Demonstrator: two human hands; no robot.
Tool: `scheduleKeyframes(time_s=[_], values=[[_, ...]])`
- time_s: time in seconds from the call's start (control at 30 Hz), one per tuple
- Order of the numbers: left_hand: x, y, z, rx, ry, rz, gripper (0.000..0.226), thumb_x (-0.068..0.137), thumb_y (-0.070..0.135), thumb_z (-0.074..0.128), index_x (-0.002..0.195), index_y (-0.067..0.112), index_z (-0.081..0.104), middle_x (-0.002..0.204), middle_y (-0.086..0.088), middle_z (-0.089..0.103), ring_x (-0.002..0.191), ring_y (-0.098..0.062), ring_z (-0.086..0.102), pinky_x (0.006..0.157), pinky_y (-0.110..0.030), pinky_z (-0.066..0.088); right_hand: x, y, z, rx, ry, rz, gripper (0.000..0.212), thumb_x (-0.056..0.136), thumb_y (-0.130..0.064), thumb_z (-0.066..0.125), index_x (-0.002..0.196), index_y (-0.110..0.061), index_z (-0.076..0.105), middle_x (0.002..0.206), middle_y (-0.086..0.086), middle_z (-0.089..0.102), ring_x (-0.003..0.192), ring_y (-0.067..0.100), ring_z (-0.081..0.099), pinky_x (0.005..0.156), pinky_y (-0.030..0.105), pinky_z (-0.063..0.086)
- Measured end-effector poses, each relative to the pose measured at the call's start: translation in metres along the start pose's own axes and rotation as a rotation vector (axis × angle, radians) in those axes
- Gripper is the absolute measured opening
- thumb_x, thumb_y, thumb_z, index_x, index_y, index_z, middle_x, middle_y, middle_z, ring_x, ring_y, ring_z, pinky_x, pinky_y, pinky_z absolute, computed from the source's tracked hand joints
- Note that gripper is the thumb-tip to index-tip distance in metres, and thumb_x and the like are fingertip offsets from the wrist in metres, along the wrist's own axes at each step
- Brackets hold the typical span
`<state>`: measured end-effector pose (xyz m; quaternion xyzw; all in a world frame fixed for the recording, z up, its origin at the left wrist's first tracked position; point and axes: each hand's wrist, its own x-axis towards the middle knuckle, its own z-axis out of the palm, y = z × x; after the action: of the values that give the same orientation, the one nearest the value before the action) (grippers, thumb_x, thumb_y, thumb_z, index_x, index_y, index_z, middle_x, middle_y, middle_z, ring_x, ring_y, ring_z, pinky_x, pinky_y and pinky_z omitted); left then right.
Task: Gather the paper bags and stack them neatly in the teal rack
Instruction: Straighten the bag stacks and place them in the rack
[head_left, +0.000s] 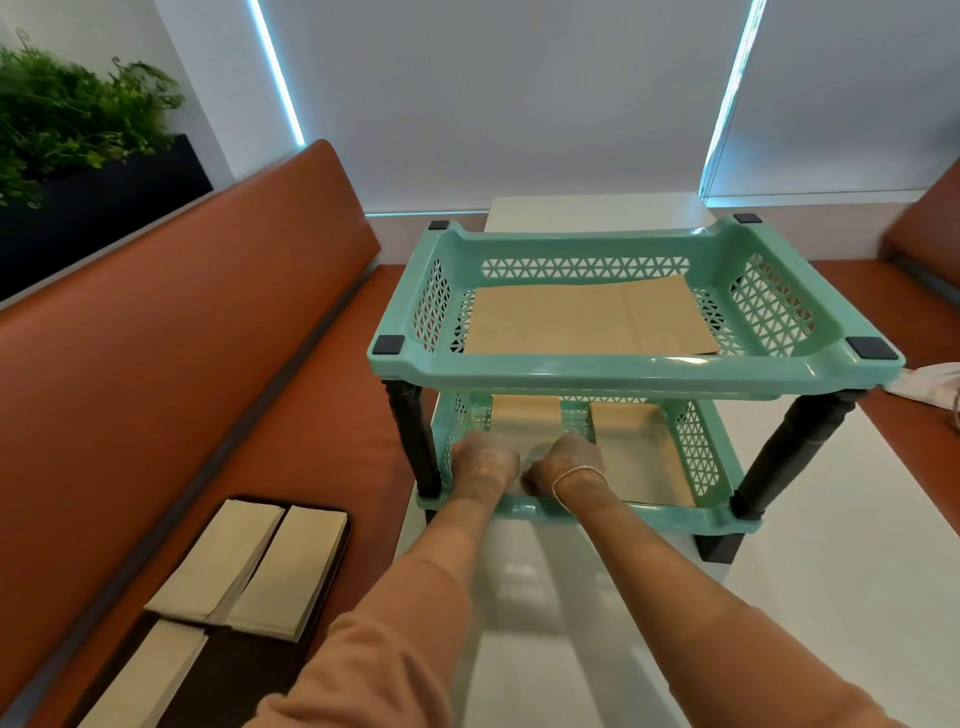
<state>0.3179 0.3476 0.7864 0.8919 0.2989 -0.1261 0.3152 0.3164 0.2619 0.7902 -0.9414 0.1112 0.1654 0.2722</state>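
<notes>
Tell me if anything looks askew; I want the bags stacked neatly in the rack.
The brown paper bag in the top tier of the teal rack lies slightly rotated, its far edge slanting against the tier's back wall. Pale bags still sit on a dark tray on the bench, outside the rack. Nothing looks spilled or damaged.

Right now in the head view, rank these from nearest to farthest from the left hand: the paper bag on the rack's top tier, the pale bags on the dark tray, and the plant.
1. Paper bag on the top tier, above and just beyond the left hand.
2. Pale bags on the dark tray, on the bench down to the left.
3. Plant, far upper left behind the bench back.
</notes>
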Motion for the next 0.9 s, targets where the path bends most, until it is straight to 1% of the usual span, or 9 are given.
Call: scheduleKeyframes(time_s=[0.13,0.2,0.27,0.4,0.53,0.63,0.7,0.8,0.9], values=[[-0.004,0.001,-0.002,0.009,-0.003,0.005,0.028,0.091,0.012,0.056,0.115,-0.001,0.059,0.121,-0.013,0.060,0.112,-0.024,0.057,0.071,-0.021,0.038,-0.002,-0.001,-0.001,0.000,-0.018,-0.002,0.022,0.083,-0.017,0.064,0.098,-0.002,0.066,0.106,0.012,0.067,0.100,0.022,0.063,0.084,0.023,0.048],[-0.006,0.002,-0.005,0.028,-0.012,0.024,0.027,0.091,0.013,0.054,0.115,-0.001,0.059,0.120,-0.013,0.061,0.112,-0.025,0.057,0.076,-0.022,0.042,-0.003,0.000,-0.003,-0.017,-0.033,-0.012,0.013,0.084,-0.018,0.062,0.083,-0.005,0.064,0.098,0.011,0.065,0.093,0.022,0.061,0.084,0.023,0.048],[-0.010,0.003,-0.008,0.041,-0.012,0.042,0.027,0.091,0.010,0.051,0.114,-0.001,0.059,0.119,-0.013,0.061,0.112,-0.025,0.058,0.080,-0.023,0.044,-0.006,0.000,-0.007,-0.051,-0.032,-0.028,0.018,0.085,-0.019,0.060,0.071,-0.008,0.058,0.093,0.010,0.062,0.084,0.021,0.056,0.082,0.023,0.047],[-0.020,0.001,-0.011,0.042,-0.010,0.072,0.026,0.092,0.008,0.050,0.114,-0.003,0.058,0.119,-0.014,0.061,0.110,-0.026,0.058,0.072,-0.022,0.040,-0.015,0.000,-0.014,-0.084,-0.001,-0.072,0.029,0.088,-0.023,0.057,0.064,-0.008,0.051,0.088,0.008,0.058,0.083,0.021,0.054,0.080,0.023,0.046],[-0.032,-0.001,-0.015,0.067,0.042,0.143,0.031,0.093,0.015,0.051,0.118,-0.004,0.055,0.123,-0.016,0.058,0.114,-0.027,0.056,0.086,-0.026,0.046,-0.027,0.001,-0.025,-0.125,0.032,-0.132,0.023,0.092,-0.024,0.051,0.078,-0.007,0.057,0.100,0.010,0.063,0.088,0.020,0.056,0.081,0.023,0.046],[-0.045,-0.002,-0.020,0.078,0.059,0.159,0.034,0.095,0.017,0.050,0.122,-0.003,0.052,0.126,-0.015,0.057,0.116,-0.028,0.056,0.088,-0.027,0.047,-0.037,0.002,-0.031,-0.133,0.056,-0.134,0.033,0.091,-0.023,0.051,0.061,-0.011,0.043,0.086,0.005,0.060,0.080,0.017,0.050,0.055,0.019,0.040],[-0.053,-0.003,-0.023,0.069,0.072,0.170,0.036,0.096,0.021,0.048,0.125,-0.001,0.051,0.124,-0.013,0.057,0.117,-0.026,0.055,0.086,-0.027,0.046,-0.045,0.004,-0.036,-0.105,0.049,-0.124,0.030,0.090,-0.021,0.052,0.062,-0.010,0.046,0.071,0.000,0.052,0.082,0.019,0.053,0.049,0.016,0.032],[-0.068,-0.013,-0.027,-0.027,0.082,0.183,0.039,0.096,0.027,0.050,0.125,0.002,0.053,0.120,-0.011,0.057,0.117,-0.027,0.054,0.086,-0.028,0.044,-0.059,0.009,-0.039,-0.084,0.052,-0.172,0.016,0.089,-0.020,0.054,0.086,-0.006,0.060,0.085,0.004,0.055,0.102,0.022,0.059,0.070,0.021,0.040],[-0.083,-0.031,-0.026,-0.179,0.144,0.230,0.036,0.091,0.024,0.056,0.121,0.004,0.058,0.125,-0.013,0.059,0.115,-0.027,0.055,0.091,-0.030,0.045,-0.073,0.016,-0.032,-0.030,0.111,-0.240,0.024,0.088,-0.019,0.057,0.108,-0.007,0.061,0.116,0.010,0.062,0.113,0.025,0.055,0.090,0.027,0.043]])
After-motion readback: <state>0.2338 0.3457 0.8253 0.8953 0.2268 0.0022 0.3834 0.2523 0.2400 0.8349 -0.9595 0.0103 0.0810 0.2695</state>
